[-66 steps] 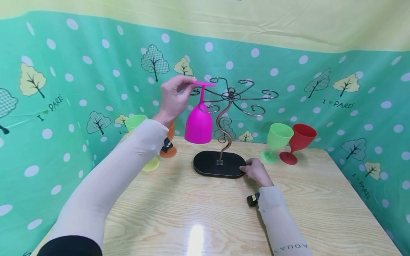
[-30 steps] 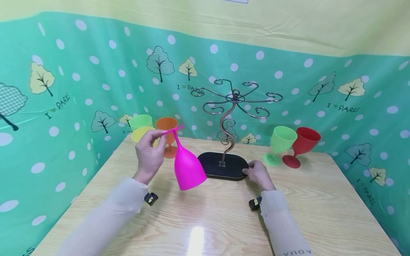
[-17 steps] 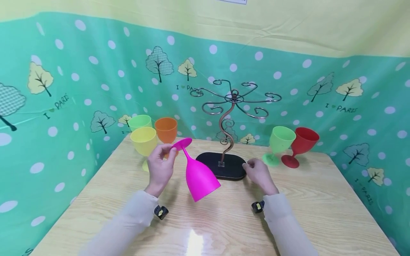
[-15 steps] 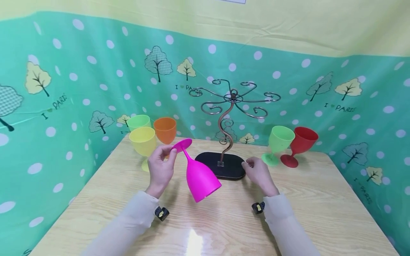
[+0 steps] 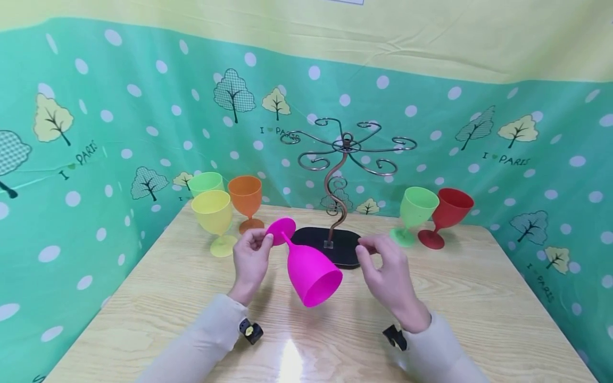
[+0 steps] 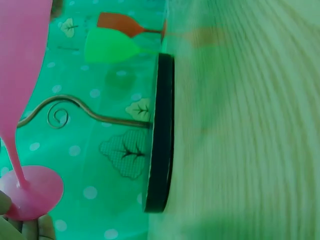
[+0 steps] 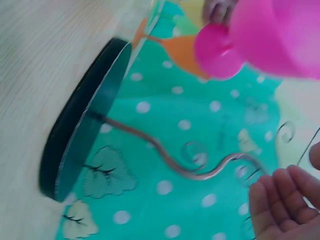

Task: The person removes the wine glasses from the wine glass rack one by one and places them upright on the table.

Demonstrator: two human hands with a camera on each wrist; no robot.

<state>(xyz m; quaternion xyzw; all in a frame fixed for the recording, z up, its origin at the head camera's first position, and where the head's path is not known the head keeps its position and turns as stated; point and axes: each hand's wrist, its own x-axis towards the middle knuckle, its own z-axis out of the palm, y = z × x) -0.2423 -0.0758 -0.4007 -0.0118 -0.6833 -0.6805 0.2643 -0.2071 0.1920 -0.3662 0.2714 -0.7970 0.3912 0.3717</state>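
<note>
My left hand (image 5: 251,260) pinches the foot of a bright pink plastic goblet (image 5: 311,274) between thumb and fingers. The goblet tilts, bowl down and its mouth facing front right, above the table before the stand. Its flat foot also shows in the left wrist view, with fingertips at its edge. My right hand (image 5: 390,276) holds nothing; its fingers reach toward the goblet's mouth, a gap away. In the right wrist view its fingers (image 7: 282,200) are loosely extended. Behind both hands is a metal stand with a wavy copper stem (image 5: 336,197), curled arms and a black oval base (image 5: 347,247).
On the wooden table (image 5: 455,298), a yellow goblet (image 5: 213,213), an orange goblet (image 5: 246,194) and a green goblet (image 5: 205,182) stand at the left. Another green goblet (image 5: 416,210) and a red goblet (image 5: 450,210) stand at the right. A patterned cloth (image 5: 158,133) hangs behind.
The pink goblet came down from the stand's left arm, moved toward the front and tipped its mouth rightward. My right hand let go of the stand's base and rose toward the goblet.
</note>
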